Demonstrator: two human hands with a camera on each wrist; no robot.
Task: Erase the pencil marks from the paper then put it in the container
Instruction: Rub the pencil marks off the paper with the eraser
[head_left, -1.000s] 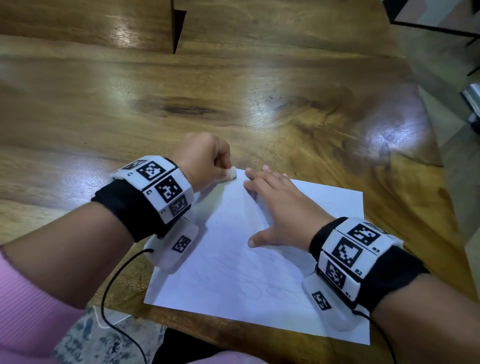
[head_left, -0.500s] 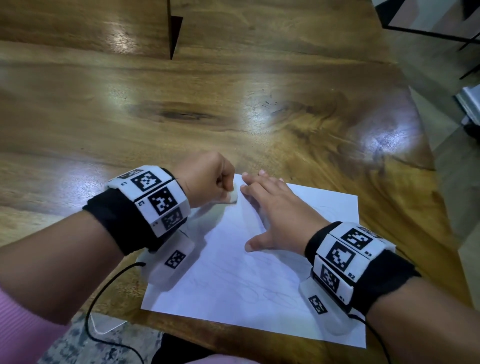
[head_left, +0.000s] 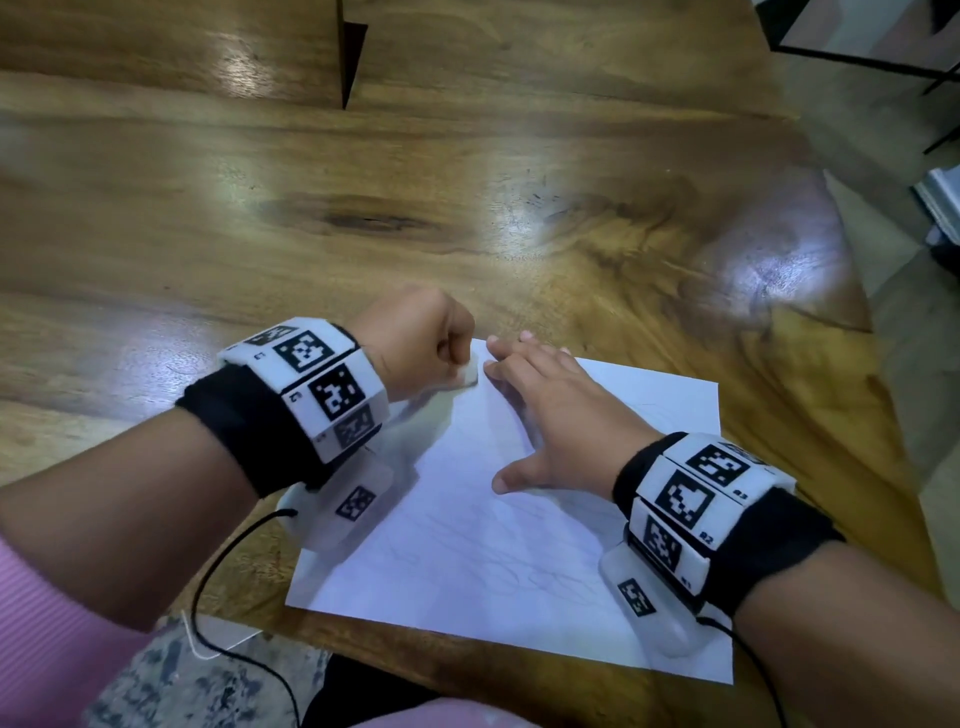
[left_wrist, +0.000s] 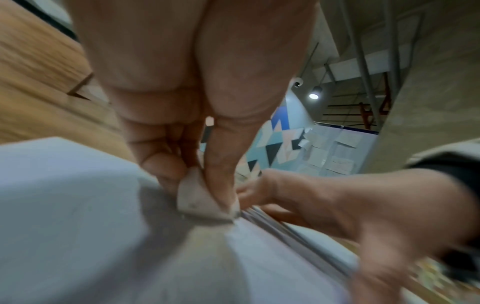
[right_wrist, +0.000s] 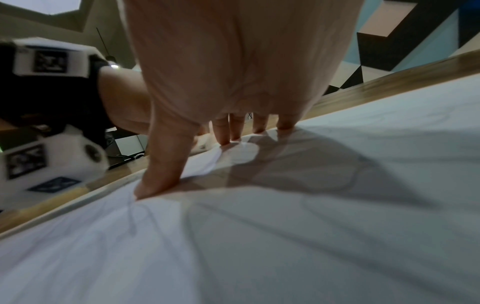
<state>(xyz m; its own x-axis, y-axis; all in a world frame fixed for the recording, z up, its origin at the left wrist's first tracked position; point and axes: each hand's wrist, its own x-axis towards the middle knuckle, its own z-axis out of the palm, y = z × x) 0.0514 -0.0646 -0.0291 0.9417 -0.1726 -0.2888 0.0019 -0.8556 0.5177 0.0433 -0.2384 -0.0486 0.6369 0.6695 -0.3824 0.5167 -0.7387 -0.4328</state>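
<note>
A white sheet of paper (head_left: 467, 545) with faint pencil lines lies on the wooden table near its front edge. My left hand (head_left: 421, 343) pinches a small white eraser (head_left: 467, 375) and presses it on the sheet's far left corner; the left wrist view shows the eraser (left_wrist: 200, 199) between thumb and fingers on the paper (left_wrist: 78, 205). My right hand (head_left: 545, 415) lies flat on the sheet just right of the eraser, fingers straight and thumb spread. In the right wrist view the fingertips (right_wrist: 226, 131) and thumb press the paper (right_wrist: 285, 246). No container is in view.
The glossy wooden table (head_left: 363, 208) stretches far ahead and to the left, with a dark gap (head_left: 350, 47) between boards at the back. The table's right edge falls off to a floor (head_left: 909, 364). A black cable (head_left: 218, 597) hangs from my left wrist.
My left hand with the eraser has shifted slightly toward me along the paper's far corner. The right hand stays flat on the sheet.
</note>
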